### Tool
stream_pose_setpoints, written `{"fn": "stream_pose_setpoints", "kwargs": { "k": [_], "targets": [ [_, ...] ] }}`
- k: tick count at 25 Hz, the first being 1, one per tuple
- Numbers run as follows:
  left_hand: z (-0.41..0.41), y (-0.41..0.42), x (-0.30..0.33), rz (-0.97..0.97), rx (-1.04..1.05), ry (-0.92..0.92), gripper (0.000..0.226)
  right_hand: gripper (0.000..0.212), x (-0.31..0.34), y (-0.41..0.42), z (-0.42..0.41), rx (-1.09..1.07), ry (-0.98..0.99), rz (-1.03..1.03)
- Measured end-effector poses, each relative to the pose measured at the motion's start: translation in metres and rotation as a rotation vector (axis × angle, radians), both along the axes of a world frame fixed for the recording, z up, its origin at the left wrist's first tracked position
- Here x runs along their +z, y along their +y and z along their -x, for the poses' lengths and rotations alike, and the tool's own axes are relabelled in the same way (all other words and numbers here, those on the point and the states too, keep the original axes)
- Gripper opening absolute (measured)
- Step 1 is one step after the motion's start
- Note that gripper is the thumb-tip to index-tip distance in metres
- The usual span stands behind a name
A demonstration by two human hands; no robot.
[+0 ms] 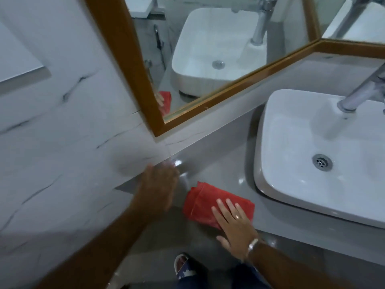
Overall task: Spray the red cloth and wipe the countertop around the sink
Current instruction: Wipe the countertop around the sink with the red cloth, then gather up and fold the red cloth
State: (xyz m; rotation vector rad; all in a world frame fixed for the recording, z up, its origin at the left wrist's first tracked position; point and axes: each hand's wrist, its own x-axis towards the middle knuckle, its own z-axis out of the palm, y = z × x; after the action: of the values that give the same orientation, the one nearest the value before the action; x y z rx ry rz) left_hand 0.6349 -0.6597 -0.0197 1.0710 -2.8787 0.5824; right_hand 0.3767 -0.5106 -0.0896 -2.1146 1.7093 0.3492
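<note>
A white marble-look wall with dark veins fills the left. A wood-framed mirror hangs on the far wall. Glossy grey floor tiles lie near. At the far left a pale ledge juts from the wall.

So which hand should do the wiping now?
The right hand. It already lies flat on the red cloth on the grey countertop beside the sink. The blurred left hand is off the cloth, near the wall.
</note>
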Motion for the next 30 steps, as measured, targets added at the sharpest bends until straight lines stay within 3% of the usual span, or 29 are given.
{"fn": "stream_pose_setpoints", "kwargs": {
  "k": [3,5,8,13,16,22,26,30],
  "targets": [
    [0.03,0.036,-0.041,-0.393,-0.229,-0.058,0.059,0.102,-0.003,0.032,-0.003,-0.087,0.017,-0.117],
    [0.045,0.042,-0.059,-0.546,-0.249,-0.124,0.068,0.095,-0.007,0.012,-0.006,-0.216,0.04,-0.042],
    [0.057,0.035,-0.074,-0.565,-0.267,-0.234,0.065,0.079,-0.005,-0.011,-0.009,-0.325,0.035,0.052],
    [0.073,0.032,-0.052,-0.408,-0.447,-0.323,0.032,0.066,0.014,0.006,-0.001,-0.33,0.083,-0.107],
    [0.106,0.039,-0.014,-0.545,-0.483,-0.355,0.019,0.055,0.038,0.031,0.009,-0.425,0.043,-0.12],
    [0.228,0.128,0.028,-0.517,-0.833,-0.42,0.021,0.028,0.07,0.17,0.066,-0.835,0.018,-0.125],
    [0.327,0.242,0.026,-0.548,-1.107,-0.498,0.018,0.031,0.079,0.315,0.103,-1.165,0.017,-0.147],
    [0.421,0.364,0.047,-0.597,-1.338,-0.501,0.018,0.016,0.11,0.45,0.143,-1.41,0.049,-0.105]
  ]
}}
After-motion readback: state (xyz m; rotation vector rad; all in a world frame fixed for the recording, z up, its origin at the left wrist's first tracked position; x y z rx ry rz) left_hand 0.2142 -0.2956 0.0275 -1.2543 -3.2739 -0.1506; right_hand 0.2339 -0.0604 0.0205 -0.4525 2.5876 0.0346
